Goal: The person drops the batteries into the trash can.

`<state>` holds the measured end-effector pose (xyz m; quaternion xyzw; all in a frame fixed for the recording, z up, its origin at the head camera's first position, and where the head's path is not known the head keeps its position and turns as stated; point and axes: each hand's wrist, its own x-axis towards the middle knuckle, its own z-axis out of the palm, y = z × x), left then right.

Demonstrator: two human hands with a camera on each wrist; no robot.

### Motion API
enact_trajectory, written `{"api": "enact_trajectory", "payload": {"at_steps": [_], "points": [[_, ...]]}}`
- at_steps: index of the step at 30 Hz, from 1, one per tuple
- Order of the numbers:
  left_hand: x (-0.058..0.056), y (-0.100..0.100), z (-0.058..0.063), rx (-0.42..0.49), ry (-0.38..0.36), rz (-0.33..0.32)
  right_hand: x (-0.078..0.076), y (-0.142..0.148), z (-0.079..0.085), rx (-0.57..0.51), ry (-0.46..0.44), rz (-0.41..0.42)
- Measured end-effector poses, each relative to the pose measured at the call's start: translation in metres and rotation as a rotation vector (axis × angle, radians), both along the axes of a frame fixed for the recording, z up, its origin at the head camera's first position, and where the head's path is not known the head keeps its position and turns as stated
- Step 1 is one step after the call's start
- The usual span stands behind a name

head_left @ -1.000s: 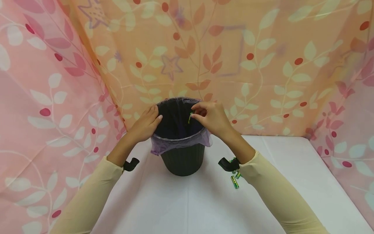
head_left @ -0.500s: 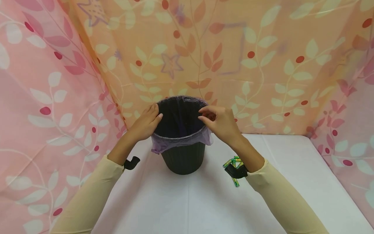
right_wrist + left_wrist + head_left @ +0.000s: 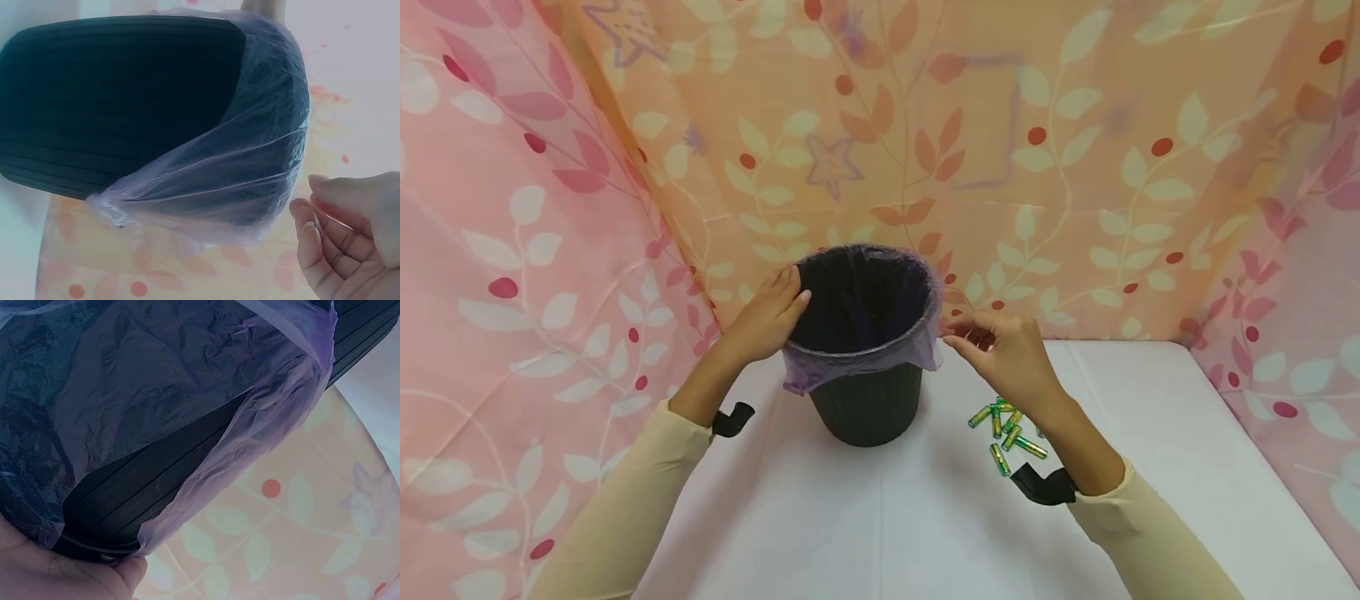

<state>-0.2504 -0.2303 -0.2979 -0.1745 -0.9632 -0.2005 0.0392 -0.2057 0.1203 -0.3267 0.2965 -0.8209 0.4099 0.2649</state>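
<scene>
A dark ribbed trash bin [image 3: 867, 408] stands upright on the white table, lined with a thin purple trash bag [image 3: 850, 367] folded over its rim. My left hand [image 3: 766, 317] holds the bin's left rim, the thumb towards the inside; the left wrist view shows this hand [image 3: 69, 569] at the rim's edge. To the right of the bin, my right hand [image 3: 1003, 354] hovers with loosely bent fingers and nothing between them. In the right wrist view that hand [image 3: 350, 237] is apart from the bag. Several green-and-yellow batteries [image 3: 1000, 457] lie loose below it.
The white table [image 3: 880, 533] carries the bin and batteries. Patterned cloth walls, pink [image 3: 550, 350] at the left and orange [image 3: 1075, 208] behind, enclose it. Black curved pieces [image 3: 1045, 485] are fixed at both wrists.
My right hand let a battery go inside the bin, then moved out to the right and down towards the pile. The left hand has stayed at the rim.
</scene>
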Motion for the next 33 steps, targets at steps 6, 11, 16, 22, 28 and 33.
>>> {"api": "enact_trajectory", "payload": {"at_steps": [6,11,16,22,28,33], "points": [[-0.001,-0.001,0.001,0.0,0.007,-0.003,0.01,0.009,-0.012,0.02,-0.02,-0.016],[-0.001,-0.002,0.0,0.002,0.0,0.001,0.016,0.016,-0.028,0.053,-0.042,-0.04],[0.001,-0.001,-0.004,0.003,0.0,-0.003,0.023,0.022,-0.046,0.072,-0.075,-0.052],[0.002,-0.001,-0.004,0.013,0.011,-0.002,0.029,0.027,-0.06,0.087,-0.112,-0.066],[0.002,0.0,-0.002,0.009,0.016,-0.012,0.035,0.031,-0.071,0.091,-0.175,-0.077],[0.001,-0.001,-0.002,0.01,0.019,-0.007,0.037,0.033,-0.079,0.084,-0.193,-0.074]]}}
